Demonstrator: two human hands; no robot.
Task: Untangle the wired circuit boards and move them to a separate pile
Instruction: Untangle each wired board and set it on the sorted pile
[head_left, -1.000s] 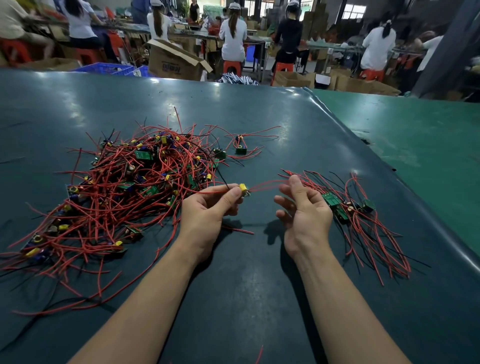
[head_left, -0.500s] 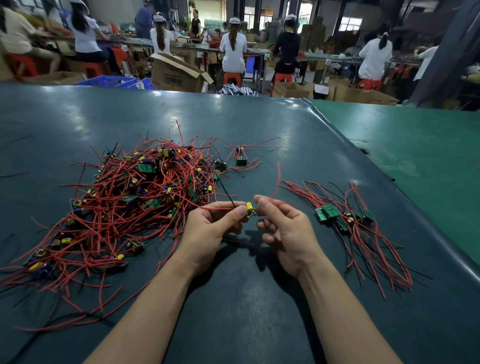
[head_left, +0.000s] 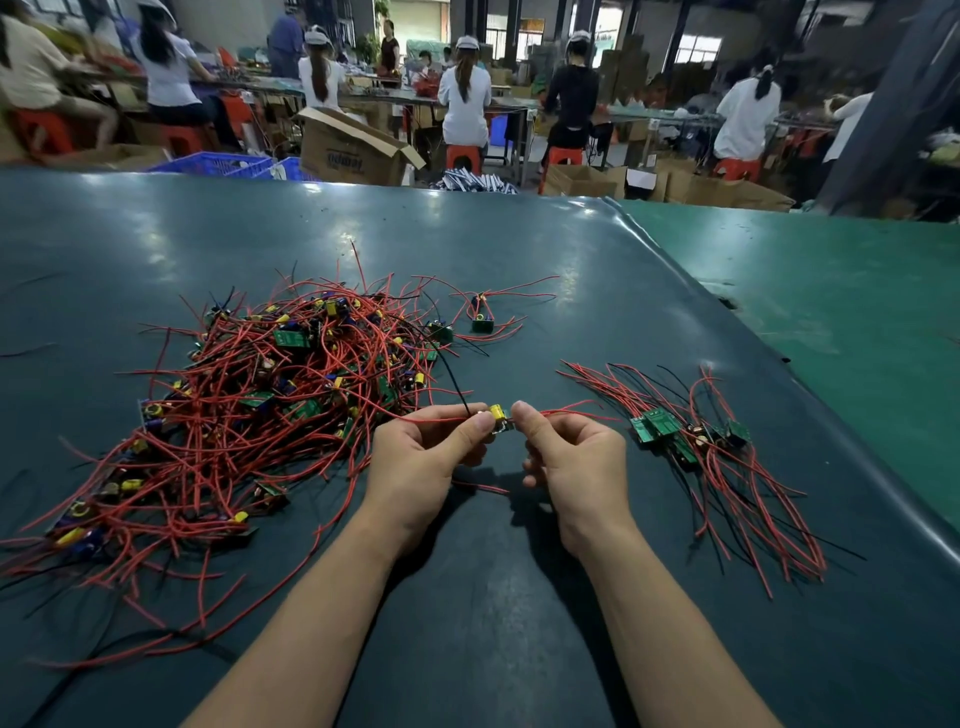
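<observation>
Nearest, two bare forearms reaching out over the dark green table (head_left: 493, 623); left hand (head_left: 421, 457) and right hand (head_left: 576, 467) raised just above it, close together, each pinching one small circuit board (head_left: 501, 418) with a yellow part on top, thumb and curled fingers clamped on it from either side; red wires trailing from the board to both sides, a black wire rising from it toward the left. Left of the hands, lying on the table, a big tangled pile (head_left: 249, 410) of red-wired boards with green plates and yellow parts mixed in; right of the hands, well apart from that heap, a smaller sorted pile (head_left: 691, 441) with wires laid roughly one way. Farther back, one loose board (head_left: 482, 323) alone beside the big heap. Beyond the table edge, an open cardboard box (head_left: 353, 148), contents hidden; blue crates (head_left: 218, 165) beside it, contents not visible; more brown boxes (head_left: 582, 179) on the floor; seated people (head_left: 465, 98) at long benches, backs turned.
</observation>
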